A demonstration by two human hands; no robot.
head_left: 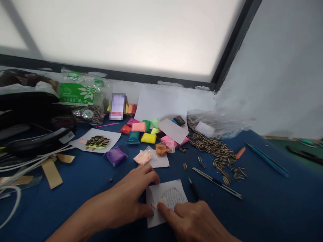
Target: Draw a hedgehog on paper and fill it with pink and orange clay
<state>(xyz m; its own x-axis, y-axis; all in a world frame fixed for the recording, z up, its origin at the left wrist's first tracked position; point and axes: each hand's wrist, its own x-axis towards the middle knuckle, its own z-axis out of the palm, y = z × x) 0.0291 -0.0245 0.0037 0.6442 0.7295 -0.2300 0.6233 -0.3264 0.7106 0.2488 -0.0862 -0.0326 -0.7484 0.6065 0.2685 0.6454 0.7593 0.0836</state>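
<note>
Beneath my left hand (135, 193) and right hand (195, 218) lies the paper (174, 195), packets (148, 138) behind it, knife (217, 183) and seeds (214, 148) to its right.

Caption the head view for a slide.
Right hand touches peach clay on a drawn-on sheet, left hand at its edge, sunflower seeds beyond.

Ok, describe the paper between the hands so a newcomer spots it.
On the blue table, find the left hand and right hand at the near side. Between them lies a small white paper. Unlike the seed-decorated sheet farther left, it bears a dark line drawing.
</note>
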